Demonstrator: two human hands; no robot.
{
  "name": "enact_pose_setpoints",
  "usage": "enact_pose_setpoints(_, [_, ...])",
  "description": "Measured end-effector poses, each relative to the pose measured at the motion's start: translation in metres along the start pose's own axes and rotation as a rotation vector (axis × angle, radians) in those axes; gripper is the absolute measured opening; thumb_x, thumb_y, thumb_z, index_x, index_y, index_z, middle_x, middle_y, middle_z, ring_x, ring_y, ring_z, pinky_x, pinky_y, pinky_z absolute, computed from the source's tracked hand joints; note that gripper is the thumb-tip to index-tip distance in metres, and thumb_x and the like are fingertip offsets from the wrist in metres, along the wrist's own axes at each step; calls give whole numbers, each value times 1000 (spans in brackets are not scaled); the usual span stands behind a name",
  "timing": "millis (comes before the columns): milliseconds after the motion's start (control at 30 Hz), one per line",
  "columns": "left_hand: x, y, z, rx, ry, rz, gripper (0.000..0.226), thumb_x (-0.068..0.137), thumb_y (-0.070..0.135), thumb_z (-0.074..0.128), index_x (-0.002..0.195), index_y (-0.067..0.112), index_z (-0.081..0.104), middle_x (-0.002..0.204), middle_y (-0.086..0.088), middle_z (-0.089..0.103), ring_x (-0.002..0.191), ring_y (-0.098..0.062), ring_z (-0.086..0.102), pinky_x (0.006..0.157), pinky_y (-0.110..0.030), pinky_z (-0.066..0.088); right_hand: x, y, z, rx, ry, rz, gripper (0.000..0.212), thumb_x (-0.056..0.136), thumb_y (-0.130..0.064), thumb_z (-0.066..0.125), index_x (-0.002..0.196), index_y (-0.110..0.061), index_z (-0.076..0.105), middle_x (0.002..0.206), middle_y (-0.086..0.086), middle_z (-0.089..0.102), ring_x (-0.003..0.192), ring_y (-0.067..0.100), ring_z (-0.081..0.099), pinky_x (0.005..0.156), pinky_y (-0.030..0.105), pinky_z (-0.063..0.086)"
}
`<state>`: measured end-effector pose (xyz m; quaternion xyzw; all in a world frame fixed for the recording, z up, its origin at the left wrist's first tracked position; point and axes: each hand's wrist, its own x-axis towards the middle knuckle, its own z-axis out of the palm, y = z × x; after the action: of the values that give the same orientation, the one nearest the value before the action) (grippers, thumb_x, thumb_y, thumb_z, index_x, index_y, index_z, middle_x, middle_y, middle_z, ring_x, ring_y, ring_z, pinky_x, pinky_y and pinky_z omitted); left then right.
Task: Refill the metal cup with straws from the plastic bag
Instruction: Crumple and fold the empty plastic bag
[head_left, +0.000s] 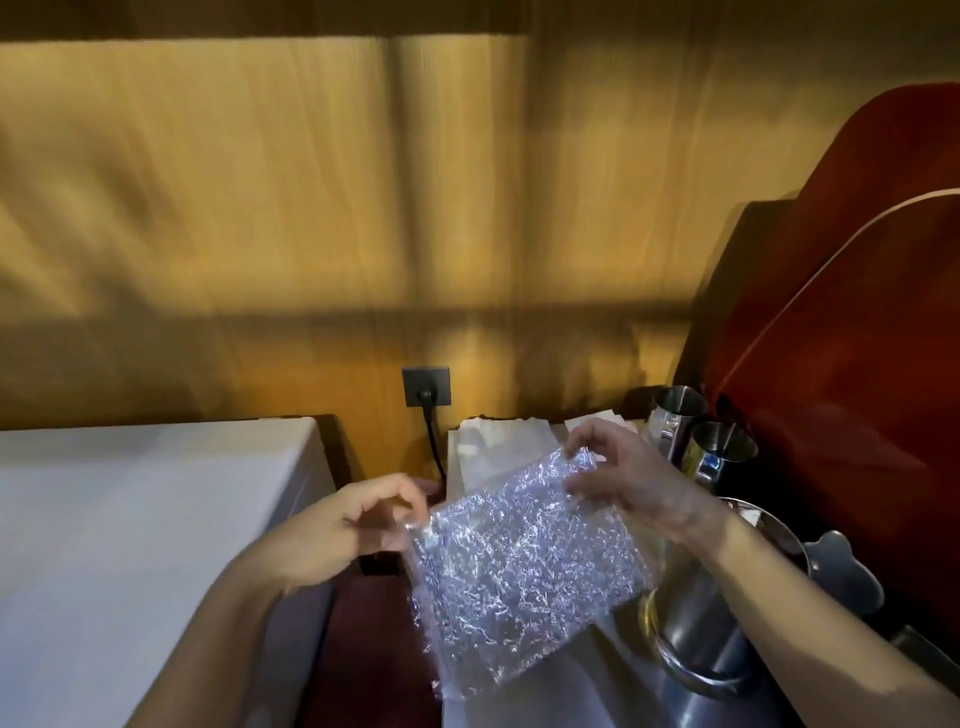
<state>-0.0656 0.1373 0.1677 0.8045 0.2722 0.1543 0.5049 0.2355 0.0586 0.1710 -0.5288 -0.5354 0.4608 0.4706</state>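
Pale counter (470, 452) bears steel cups (719, 457), perhaps folded paper (498, 431).

No text, label, brand, number or sign can be read.

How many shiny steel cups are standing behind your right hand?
2 steel cups: one at the back, one nearer and further right. The right hand covers part of that area, so more may be hidden.

Both hands raised, left grip (363, 525) and right grip (618, 473) pinched.
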Motion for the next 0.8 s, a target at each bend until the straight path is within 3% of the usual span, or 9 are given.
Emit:
enact_pose_setpoints(67, [-1, -11, -5, 20, -10, -92, 36, 87, -4, 55, 83, 31, 59, 127, 5, 55, 118, -4, 52, 99, -34, 45, 0, -1, 4, -135, -36, -37, 33, 76, 9, 61, 89, -20, 55, 101, 8, 52, 75, 17, 57, 62, 35, 52])
enact_pose_setpoints(167, [5, -9, 8, -213, 183, -77, 24, 84, 10, 64, 92, 33, 61, 129, -1, 58, 114, -13, 59, 102, -41, 42, 1, -7, 13, -183, -185, -43, 45, 79, 9, 57, 104, -29, 52, 100, 10, 53, 75, 21, 60, 58, 31, 52])
enact_pose_setpoints(267, [19, -3, 33, -355, 102, -93, 55, 63, 39, 80, 113, 39, 56, 124, 5, 61, 112, -15, 60, 98, -38, 45, 4, -13, 23, -246, -286, -24, 60, 77, 7, 55, 117, -36, 46, 95, 6, 55, 70, 12, 59, 60, 27, 50])
enact_pose_setpoints(367, [33, -1, 63, -230, -3, -102, 34, 71, 18, 78, 102, 28, 66, 99, 4, 73, 91, -12, 69, 83, -25, 51, 8, -17, 31, -283, -297, -5, 62, 78, 2, 59, 123, -38, 43, 98, 2, 56, 80, 12, 60, 66, 27, 53])
enact_pose_setpoints(433, [39, -3, 74, -246, 74, -55, 13, 78, 1, 69, 84, 13, 71, 74, 3, 75, 69, -10, 68, 63, -17, 50, 11, -16, 31, -314, -247, 11, 62, 79, -6, 64, 126, -38, 40, 100, 1, 56, 83, 15, 60, 69, 26, 53])
enact_pose_setpoints(500, [40, -6, 79, -346, 228, -69, 7, 79, -5, 64, 79, 1, 68, 68, -2, 73, 65, -17, 66, 55, -19, 49, 12, -13, 26, -310, -205, 54, 65, 79, -14, 69, 131, -34, 36, 101, 5, 59, 81, 16, 62, 71, 25, 53])
enact_pose_setpoints(600, [40, -15, 79, -497, 405, -105, 6, 78, -6, 64, 83, -8, 65, 81, -20, 70, 78, -30, 63, 70, -32, 51, 10, -1, 17, -253, -125, 156, 68, 75, -21, 74, 130, -33, 37, 110, 12, 61, 86, 22, 68, 78, 32, 55])
enact_pose_setpoints(700, [42, -29, 81, -666, 522, -231, 12, 75, -9, 65, 87, -8, 66, 78, -15, 71, 80, -30, 62, 84, -44, 45, 8, 17, 21, -105, -6, 181, 68, 68, -19, 77, 126, -29, 42, 113, 17, 60, 90, 27, 66, 75, 35, 54])
enact_pose_setpoints(800, [43, -42, 87, -839, 541, -361, 20, 67, -4, 71, 86, -4, 65, 76, -13, 70, 70, -29, 61, 66, -37, 49, 5, 35, 33, 54, 63, 216, 57, 72, -11, 73, 122, -18, 46, 107, 13, 63, 86, 21, 65, 70, 32, 53])
